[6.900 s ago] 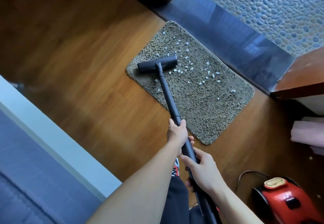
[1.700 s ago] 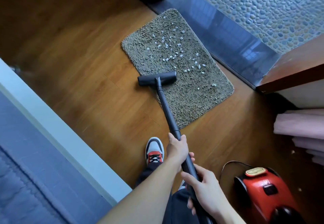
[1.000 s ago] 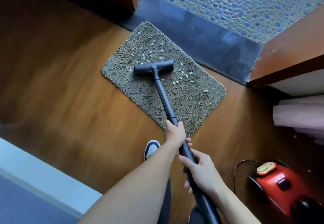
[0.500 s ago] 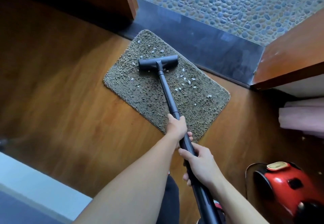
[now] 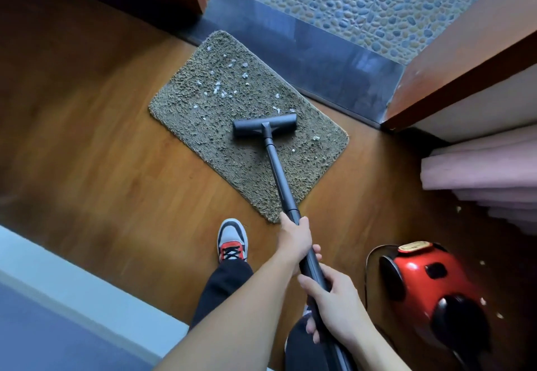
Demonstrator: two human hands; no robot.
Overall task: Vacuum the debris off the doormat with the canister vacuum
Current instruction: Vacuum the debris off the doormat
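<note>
While hands (image 5: 295, 240) (image 5: 337, 304) grip wand (image 5: 280, 176), vac (image 5: 430, 280) blurred

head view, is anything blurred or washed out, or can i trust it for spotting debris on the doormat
Head view: the doormat and its white debris are sharp and evenly lit; the red canister vacuum at lower right is smeared by blur; the wood floor at far left is soft too; the dark threshold carries a pale reflection.

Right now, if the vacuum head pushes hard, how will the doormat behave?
Probably floppy: the doormat looks thin and shaggy. It may creep or bunch on the glossy wood floor, with only the floor head on it.
</note>
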